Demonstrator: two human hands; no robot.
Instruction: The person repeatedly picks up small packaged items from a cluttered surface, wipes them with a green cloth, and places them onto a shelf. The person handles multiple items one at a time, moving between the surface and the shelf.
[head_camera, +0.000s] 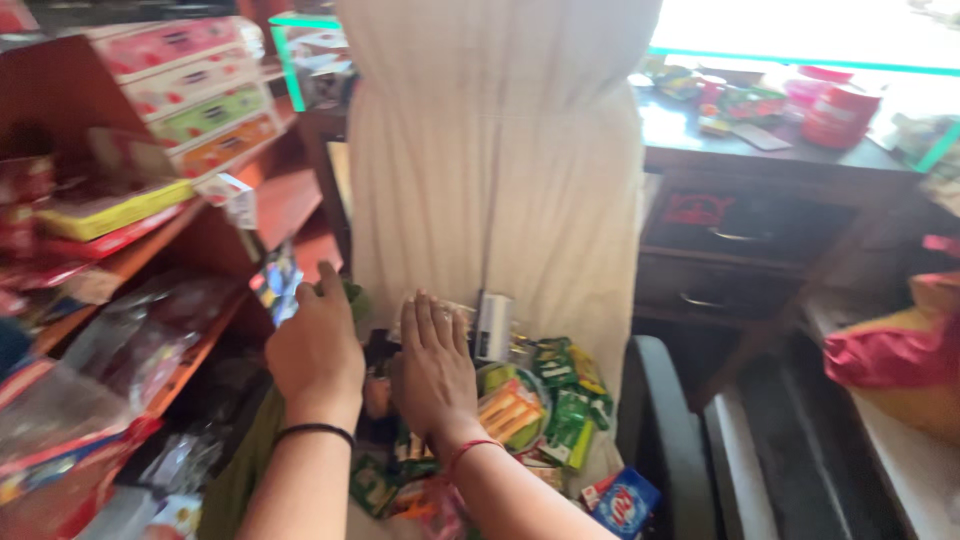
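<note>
My left hand (314, 350), with a black band on its wrist, grips a small colourful packet (277, 283) near the wooden shelf. To its right, my right hand (433, 366), with a red thread at its wrist, lies flat with fingers apart on a heap of small packets (540, 410), green, orange and yellow. A small silvery box (493, 326) stands just beyond its fingertips. The heap rests against a cream cloth cover (500, 170) draped over something tall.
Wooden shelves (200, 250) on the left carry stacked flat boxes (195, 90) and bagged goods. A dark wooden desk with drawers (760, 230) stands behind, with red tubs (838, 115) on top. A grey chair arm (665, 430) and a red-and-yellow bag (890, 350) are at the right.
</note>
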